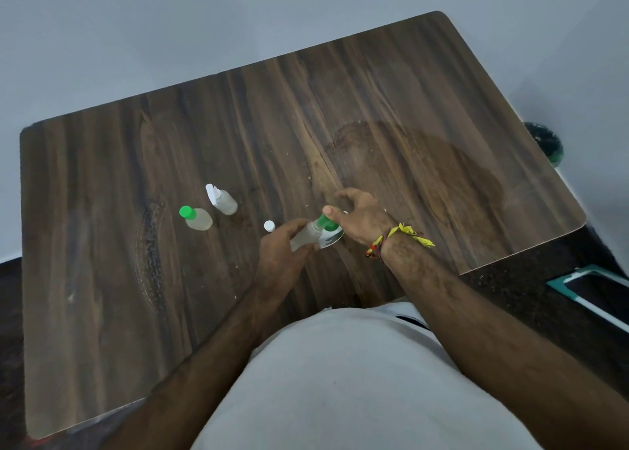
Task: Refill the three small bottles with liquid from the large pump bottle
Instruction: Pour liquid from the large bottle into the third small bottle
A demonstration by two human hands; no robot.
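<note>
My left hand (284, 245) grips a small clear bottle (304, 236), tilted with its open mouth under the green pump nozzle. My right hand (357, 216) rests on the large pump bottle (332, 236), thumb pressing on its green pump head (328, 223); most of that bottle is hidden beneath the hand. A loose white cap (269, 225) lies just left of my left hand. Farther left stand a small bottle with a green cap (197, 218) and a small bottle with a white flip cap (223, 200), its lid flipped up.
The wooden table (408, 116) has a rounded far right corner and a faint round stain right of the hands. A dark green object (546, 144) sits beyond the right edge. A teal-framed item (592, 289) lies on the dark floor at right.
</note>
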